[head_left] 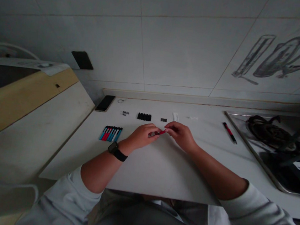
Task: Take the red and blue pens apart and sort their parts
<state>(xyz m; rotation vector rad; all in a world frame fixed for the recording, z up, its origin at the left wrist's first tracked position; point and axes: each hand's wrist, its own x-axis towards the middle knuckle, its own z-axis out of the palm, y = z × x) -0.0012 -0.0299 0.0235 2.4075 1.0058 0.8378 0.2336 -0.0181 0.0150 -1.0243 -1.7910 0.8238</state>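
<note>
Between my two hands is a small red piece, dark toward its left end. My left hand, with a black watch on the wrist, pinches its left end. The fingertips of my right hand are closed on its right end. Left of my hands lies a row of blue and red pen-like pieces with black tops. Behind my hands are a row of black pieces, small dark parts, clear strips and little metallic parts. A red and black pen lies at the right.
A phone lies at the white table's back left corner, near a thin ring. Faint clear pieces are behind my right hand. A gas stove stands at the right, a wooden-edged cabinet at the left.
</note>
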